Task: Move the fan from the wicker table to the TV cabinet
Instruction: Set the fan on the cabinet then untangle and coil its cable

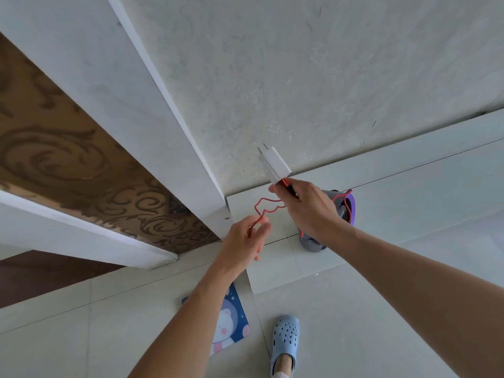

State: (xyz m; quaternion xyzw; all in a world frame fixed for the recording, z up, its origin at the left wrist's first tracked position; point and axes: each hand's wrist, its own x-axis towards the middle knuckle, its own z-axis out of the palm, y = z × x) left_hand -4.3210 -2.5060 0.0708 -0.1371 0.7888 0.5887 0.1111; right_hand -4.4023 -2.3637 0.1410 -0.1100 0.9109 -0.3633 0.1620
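Cable handling is what occupies both hands, not the fan (331,219) itself, which sits on the pale ledge of what looks like the TV cabinet (409,186), close against the wall and partly hidden behind the right wrist. The right hand (305,205) grips the base of the white plug adapter (274,166) where the red cord (268,207) enters, its fingers closed around it, prongs pointing up and away toward the wall. That hold probably keeps the plug off the ledge and ready for a socket, though no socket is visible. The left hand (245,241) pinches a slack loop of the same cord between thumb and fingertips, likely to keep it from tangling or tugging on the fan. More cord drapes over the fan's purple rim.

To the left, a white frame (163,118) with brown patterned panels runs down to the ledge corner. Below, on the tiled floor, lie a blue bear mat (231,320) and a foot in a blue clog (285,339). Loose cord is the main nuisance.
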